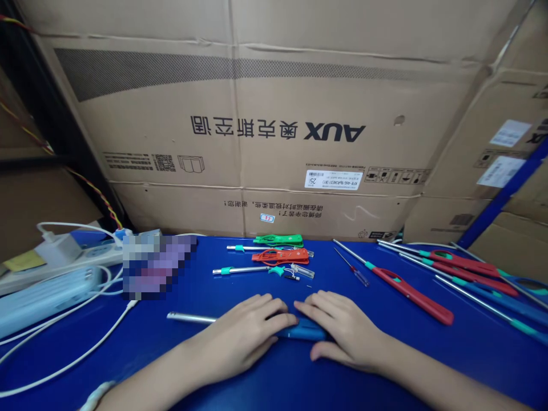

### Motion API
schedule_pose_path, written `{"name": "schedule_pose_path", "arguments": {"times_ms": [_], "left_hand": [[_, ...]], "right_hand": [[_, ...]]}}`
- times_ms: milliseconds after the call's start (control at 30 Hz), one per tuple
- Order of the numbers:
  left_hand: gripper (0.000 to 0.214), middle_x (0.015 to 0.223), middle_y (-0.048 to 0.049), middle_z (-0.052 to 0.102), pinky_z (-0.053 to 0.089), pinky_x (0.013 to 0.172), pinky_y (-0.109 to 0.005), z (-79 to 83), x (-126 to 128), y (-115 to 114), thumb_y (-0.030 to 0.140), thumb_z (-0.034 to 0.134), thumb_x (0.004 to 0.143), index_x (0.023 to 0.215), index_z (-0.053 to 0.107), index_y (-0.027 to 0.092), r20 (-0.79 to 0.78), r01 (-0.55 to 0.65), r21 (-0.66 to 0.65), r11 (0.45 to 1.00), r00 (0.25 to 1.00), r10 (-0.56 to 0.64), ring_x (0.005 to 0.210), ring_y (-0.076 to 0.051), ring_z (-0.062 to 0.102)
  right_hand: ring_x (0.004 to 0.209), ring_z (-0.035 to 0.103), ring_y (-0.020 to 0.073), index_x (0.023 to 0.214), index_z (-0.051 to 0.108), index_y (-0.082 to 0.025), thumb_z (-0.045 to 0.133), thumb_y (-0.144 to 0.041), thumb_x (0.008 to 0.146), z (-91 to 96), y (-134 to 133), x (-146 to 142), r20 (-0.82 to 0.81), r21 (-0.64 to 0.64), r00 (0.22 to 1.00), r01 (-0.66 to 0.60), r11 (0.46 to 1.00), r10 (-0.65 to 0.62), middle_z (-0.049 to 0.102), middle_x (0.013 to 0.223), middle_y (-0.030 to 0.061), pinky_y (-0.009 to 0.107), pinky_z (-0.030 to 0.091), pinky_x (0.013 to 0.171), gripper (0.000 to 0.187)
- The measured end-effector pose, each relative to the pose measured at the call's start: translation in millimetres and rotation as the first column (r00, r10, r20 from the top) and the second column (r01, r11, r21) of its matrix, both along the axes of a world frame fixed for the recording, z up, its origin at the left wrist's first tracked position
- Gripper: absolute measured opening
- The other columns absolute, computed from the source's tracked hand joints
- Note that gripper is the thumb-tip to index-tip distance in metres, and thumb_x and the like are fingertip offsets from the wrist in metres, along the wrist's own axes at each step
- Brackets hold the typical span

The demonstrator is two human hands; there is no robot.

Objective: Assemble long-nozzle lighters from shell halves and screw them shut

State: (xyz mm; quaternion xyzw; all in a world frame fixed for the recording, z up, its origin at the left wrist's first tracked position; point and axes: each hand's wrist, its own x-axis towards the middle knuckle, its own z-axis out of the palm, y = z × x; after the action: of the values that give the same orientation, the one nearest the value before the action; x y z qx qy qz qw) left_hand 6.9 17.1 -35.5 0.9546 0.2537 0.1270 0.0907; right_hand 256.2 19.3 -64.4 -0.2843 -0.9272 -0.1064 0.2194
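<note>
A blue long-neck lighter [301,330] lies across the blue table, its metal tube pointing left. My left hand [246,331] is closed over the front of its handle and hides the trigger area. Around the handle's rear end, my right hand [342,328] grips with the thumb on the near side and the fingers on the far side. Beyond my hands are a green handle shell [282,240] and a red handle shell [280,256]. Beside them lie loose metal tubes with teal ends [242,271], a teal trigger [276,271] and a small clear fuel tank [303,270].
A small screwdriver [358,276] and a red lighter [411,295] lie right of centre, with several more lighters [483,291] at far right. On the left are a power strip [100,254], a light-blue case [47,299] and white cables [96,357]. Cardboard [265,85] walls the back.
</note>
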Motion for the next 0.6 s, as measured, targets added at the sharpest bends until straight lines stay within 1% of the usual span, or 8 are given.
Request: {"name": "schedule_pose_path", "arguments": {"times_ms": [67, 100, 167, 233, 367, 433, 500, 600], "left_hand": [[0.046, 0.113, -0.0034, 0.056, 0.044, 0.093, -0.034, 2.0, -1, 1, 0.005, 0.05, 0.087, 0.127, 0.048, 0.027, 0.004, -0.011, 0.008, 1.0, 1.0, 0.011, 0.1, -0.019, 0.055], [0.044, 0.111, -0.0033, 0.056, 0.044, 0.092, -0.034, 3.2, -2, 1, 0.005, 0.05, 0.086, 0.125, 0.05, 0.026, 0.006, -0.013, 0.011, 1.0, 1.0, 0.013, 0.099, -0.019, 0.055], [0.038, 0.108, -0.0032, 0.057, 0.044, 0.09, -0.034, 5.4, -3, 2, 0.005, 0.051, 0.084, 0.117, 0.054, 0.024, -0.005, -0.021, 0.011, 1.0, 1.0, 0.021, 0.097, -0.02, 0.054], [0.033, 0.105, -0.0031, 0.057, 0.043, 0.089, -0.035, 6.8, -4, 3, 0.006, 0.051, 0.083, 0.111, 0.057, 0.023, -0.023, -0.04, 0.015, 0.999, 0.999, 0.04, 0.095, -0.02, 0.054], [0.032, 0.104, -0.0026, 0.057, 0.042, 0.087, -0.034, 6.4, -5, 6, 0.006, 0.051, 0.084, 0.111, 0.056, 0.022, -0.029, -0.074, 0.037, 0.997, 0.997, 0.075, 0.094, -0.02, 0.053], [0.03, 0.103, -0.0027, 0.057, 0.043, 0.084, -0.032, 5.5, -5, 7, 0.007, 0.05, 0.085, 0.11, 0.056, 0.022, -0.019, -0.08, 0.066, 0.995, 0.996, 0.081, 0.092, -0.02, 0.053], [0.024, 0.101, -0.003, 0.057, 0.043, 0.083, -0.031, 4.7, -5, 8, 0.01, 0.049, 0.088, 0.108, 0.057, 0.021, -0.013, -0.084, 0.098, 0.992, 0.996, 0.086, 0.091, -0.02, 0.053], [0.016, 0.1, -0.0033, 0.057, 0.043, 0.082, -0.031, 3.4, -5, 9, 0.016, 0.051, 0.091, 0.104, 0.057, 0.021, -0.004, -0.087, 0.121, 0.989, 0.996, 0.088, 0.091, -0.02, 0.052]], "right_hand": [[0.098, 0.062, 0.0233, 0.124, 0.055, -0.013, 0.04, -0.042, 0.098, 0.7, 4, 1, -0.083, -0.054, 0.988, 0.124, 0.991, -0.128, 0.066, 0.103, 0.0124, 0.037, 0.053, 0.084, 0.042], [0.096, 0.062, 0.0225, 0.125, 0.055, -0.014, 0.041, -0.033, 0.098, 0.5, 7, 2, -0.112, -0.081, 0.973, 0.191, 0.978, -0.2, 0.066, 0.101, 0.0115, 0.037, 0.054, 0.082, 0.036], [0.09, 0.061, 0.0213, 0.125, 0.055, -0.016, 0.044, -0.02, 0.095, -0.6, 13, 3, -0.125, -0.121, 0.947, 0.28, 0.952, -0.294, 0.064, 0.097, 0.009, 0.036, 0.054, 0.078, 0.032], [0.088, 0.06, 0.0206, 0.122, 0.058, -0.018, 0.048, -0.013, 0.092, -1.8, 18, 3, -0.099, -0.142, 0.945, 0.298, 0.944, -0.313, 0.062, 0.097, 0.0076, 0.036, 0.054, 0.079, 0.032], [0.085, 0.058, 0.019, 0.11, 0.066, -0.018, 0.052, -0.009, 0.09, -3.6, 20, 4, -0.071, -0.138, 0.957, 0.27, 0.953, -0.282, 0.061, 0.094, 0.0064, 0.033, 0.053, 0.077, 0.026], [0.082, 0.058, 0.0181, 0.107, 0.067, -0.017, 0.053, -0.011, 0.09, -5.2, 21, 5, -0.057, -0.091, 0.962, 0.261, 0.961, -0.266, 0.062, 0.091, 0.0056, 0.031, 0.052, 0.074, 0.023], [0.079, 0.058, 0.0177, 0.103, 0.067, -0.017, 0.054, -0.012, 0.091, -7.5, 21, 6, -0.015, 0.026, 0.969, 0.245, 0.969, -0.245, 0.062, 0.087, 0.0051, 0.03, 0.051, 0.072, 0.02], [0.072, 0.058, 0.0186, 0.094, 0.068, -0.015, 0.053, -0.009, 0.09, -10.2, 19, 5, 0.064, 0.197, 0.973, 0.207, 0.958, -0.223, 0.064, 0.083, 0.0055, 0.031, 0.048, 0.067, 0.017]]}}
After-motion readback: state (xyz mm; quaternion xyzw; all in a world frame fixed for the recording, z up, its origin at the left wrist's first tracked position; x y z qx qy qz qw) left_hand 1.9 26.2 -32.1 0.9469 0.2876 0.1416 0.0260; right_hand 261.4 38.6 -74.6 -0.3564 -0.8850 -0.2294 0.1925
